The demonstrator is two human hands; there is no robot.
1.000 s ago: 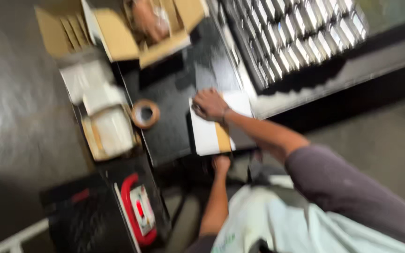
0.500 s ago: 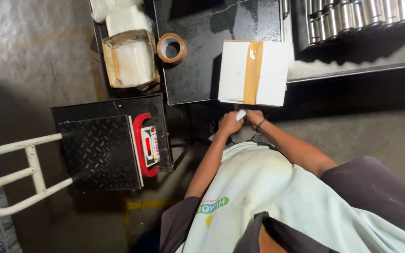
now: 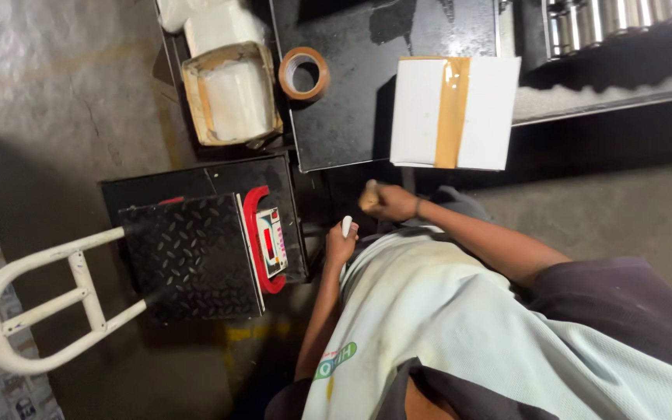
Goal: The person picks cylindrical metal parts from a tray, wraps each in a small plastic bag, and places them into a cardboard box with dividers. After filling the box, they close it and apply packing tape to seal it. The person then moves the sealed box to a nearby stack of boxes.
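At the far left of the head view, a white tubular trolley handle was seen lying over the grey concrete floor, and just beside it a black platform scale with a chequered plate and a red-framed display was set on the floor. Above the scale, an open cardboard box filled with white wrapped material was placed against the edge of a black table, and a roll of brown tape was laid flat at the table's left corner. Below the table's near edge, the left hand was held close to the body, its fingers curled together around a small white object that stuck out at the top; what the object was could not be told. Slightly to the right and higher, the right hand was clenched into a fist, the fingers pressed together around something brownish that was mostly hidden, and a dark band was worn at its wrist. The two hands were kept near each other but apart. Above the right hand, a white box sealed with a strip of brown tape down its middle was lying flat on the table, overhanging its near edge, untouched by either hand. At the upper right, rows of shiny metal cylinders were stacked on a shelf.
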